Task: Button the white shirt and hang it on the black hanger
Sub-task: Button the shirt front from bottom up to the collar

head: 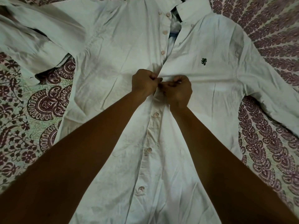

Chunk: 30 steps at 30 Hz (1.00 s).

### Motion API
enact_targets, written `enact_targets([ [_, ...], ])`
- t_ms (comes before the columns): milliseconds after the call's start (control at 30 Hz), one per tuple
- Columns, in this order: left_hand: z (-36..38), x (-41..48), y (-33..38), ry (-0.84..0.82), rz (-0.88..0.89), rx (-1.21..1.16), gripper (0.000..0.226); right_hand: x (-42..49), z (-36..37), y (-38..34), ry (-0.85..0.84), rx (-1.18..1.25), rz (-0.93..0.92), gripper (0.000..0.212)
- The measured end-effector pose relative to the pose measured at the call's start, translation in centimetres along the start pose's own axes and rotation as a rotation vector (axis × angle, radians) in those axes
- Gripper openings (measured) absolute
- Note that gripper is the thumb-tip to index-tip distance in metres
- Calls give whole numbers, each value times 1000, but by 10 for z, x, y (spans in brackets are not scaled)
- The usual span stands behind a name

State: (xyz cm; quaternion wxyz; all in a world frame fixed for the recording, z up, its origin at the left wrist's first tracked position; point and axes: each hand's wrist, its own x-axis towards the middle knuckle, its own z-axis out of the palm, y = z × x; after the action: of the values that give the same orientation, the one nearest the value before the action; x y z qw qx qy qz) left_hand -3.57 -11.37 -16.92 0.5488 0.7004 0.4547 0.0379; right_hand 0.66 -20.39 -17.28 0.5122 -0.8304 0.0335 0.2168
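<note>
White shirt (113,65) of matt woven cloth, creased and wrinkled, small glossy pale buttons (156,115) that look like plastic, dark embroidered chest logo (203,61), bedspread (24,126) of matt printed paisley cloth

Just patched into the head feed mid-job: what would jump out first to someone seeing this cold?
Two bare forearms run up from the bottom edge, and the left hand and right hand pinch the placket at mid-chest of a white shirt spread flat. The shirt is closed below the hands and open above, up to the collar. A maroon paisley bedspread shows on both sides.
</note>
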Motion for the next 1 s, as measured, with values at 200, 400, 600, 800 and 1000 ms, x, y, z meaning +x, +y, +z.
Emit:
enact_targets([
  [200,1,2,-11,5,-2,-89,14,12,-2,-12,-116,66,219,30],
  [400,2,-4,-15,5,97,-28,13,10,-10,-26,-178,434,558,13],
  [600,2,-2,-8,61,206,198,21,17,-7,-22,-223,-62,285,28],
  [800,-1,12,2,160,396,283,17,27,-8,-38,88,-332,-148,19],
  [1000,3,53,22,100,427,430,30,67,3,-53,46,-446,-239,20],
])
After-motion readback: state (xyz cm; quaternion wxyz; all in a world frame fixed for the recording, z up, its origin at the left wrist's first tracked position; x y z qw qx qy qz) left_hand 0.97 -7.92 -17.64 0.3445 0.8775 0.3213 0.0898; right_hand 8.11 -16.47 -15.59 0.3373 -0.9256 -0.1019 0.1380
